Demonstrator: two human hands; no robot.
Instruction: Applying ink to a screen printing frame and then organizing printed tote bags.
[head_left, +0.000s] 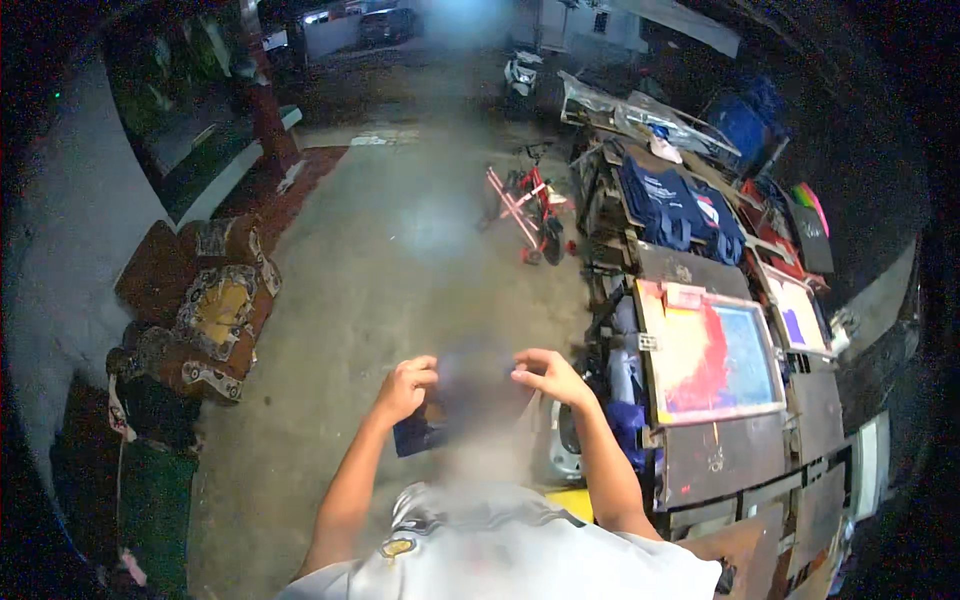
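Observation:
Both arms reach forward, and a dark blue cloth-like piece [413, 437] hangs between my hands. My left hand [408, 388] has its fingers curled closed at the piece's upper left. Across from it, my right hand [550, 376] pinches with thumb and fingers near the upper right side. A blurred band runs down the middle of the view and hides most of the piece, so its exact kind cannot be made out.
On the right, a long work table carries a framed printing screen [745, 350] with red and blue ink, a second screen [795, 310] and navy bags [665, 205]. A red child's bicycle [540, 205] stands ahead. Patterned armchairs [225, 235] line the left; a scooter [521, 75] is farther off.

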